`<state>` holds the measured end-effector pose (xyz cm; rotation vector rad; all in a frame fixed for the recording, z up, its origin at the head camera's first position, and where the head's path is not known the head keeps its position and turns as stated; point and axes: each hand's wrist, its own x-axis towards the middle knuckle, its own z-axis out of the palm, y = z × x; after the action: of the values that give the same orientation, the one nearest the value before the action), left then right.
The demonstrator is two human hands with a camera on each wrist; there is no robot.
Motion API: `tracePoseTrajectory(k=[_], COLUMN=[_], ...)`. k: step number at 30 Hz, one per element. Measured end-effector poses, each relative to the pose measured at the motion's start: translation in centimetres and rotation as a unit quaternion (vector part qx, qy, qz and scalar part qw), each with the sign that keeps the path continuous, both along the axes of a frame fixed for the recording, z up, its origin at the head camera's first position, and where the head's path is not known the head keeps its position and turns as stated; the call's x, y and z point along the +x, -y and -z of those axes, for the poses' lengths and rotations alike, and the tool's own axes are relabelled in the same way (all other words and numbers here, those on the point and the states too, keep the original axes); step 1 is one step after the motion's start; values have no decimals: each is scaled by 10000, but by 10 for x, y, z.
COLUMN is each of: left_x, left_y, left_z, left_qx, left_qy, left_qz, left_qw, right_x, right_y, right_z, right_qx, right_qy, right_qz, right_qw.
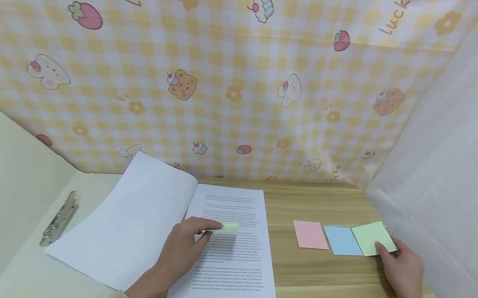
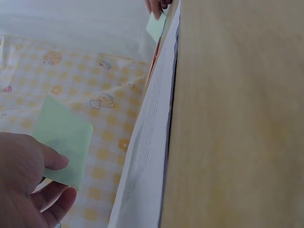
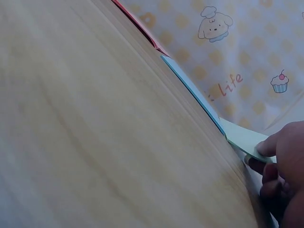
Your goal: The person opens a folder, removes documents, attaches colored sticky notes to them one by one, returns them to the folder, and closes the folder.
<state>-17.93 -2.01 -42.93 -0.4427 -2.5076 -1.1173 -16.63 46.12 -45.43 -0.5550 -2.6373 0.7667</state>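
My left hand pinches a single green sticky note between thumb and fingers, held above the printed page. In the head view that note appears nearly edge-on. Over on the right, my right hand grips the green sticky note pad by its near right corner, thumb on top and fingers beneath. The pad is tilted, its left edge beside the blue sticky note pad. A pink sticky note pad lies left of the blue one.
A turned-over white sheet curves up left of the printed page. Under it an open folder has a metal clip and a raised cover. A patterned cloth hangs behind the wooden table; white fabric hangs at right.
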Motion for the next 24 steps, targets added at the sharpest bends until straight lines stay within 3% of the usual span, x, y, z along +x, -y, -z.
tracePoseTrajectory(k=[5, 10, 17, 24], left_x=[0, 0, -1, -1], left_y=[0, 0, 0, -1], left_z=[1, 2, 4, 5], left_qx=[-51, -111, -106, -64], left_qy=[-15, -23, 68, 44], left_qz=[-53, -59, -59, -32], left_qw=[10000, 9999, 9999, 10000], right_x=[1, 1, 2, 3], right_y=[0, -1, 1, 5], right_z=[1, -1, -7, -4], right_qx=[758, 1173, 1175, 1066], right_qy=[-152, 389, 1319, 1373], right_qz=[-261, -376, -46, 231], right_qw=[9967, 9916, 9843, 9845])
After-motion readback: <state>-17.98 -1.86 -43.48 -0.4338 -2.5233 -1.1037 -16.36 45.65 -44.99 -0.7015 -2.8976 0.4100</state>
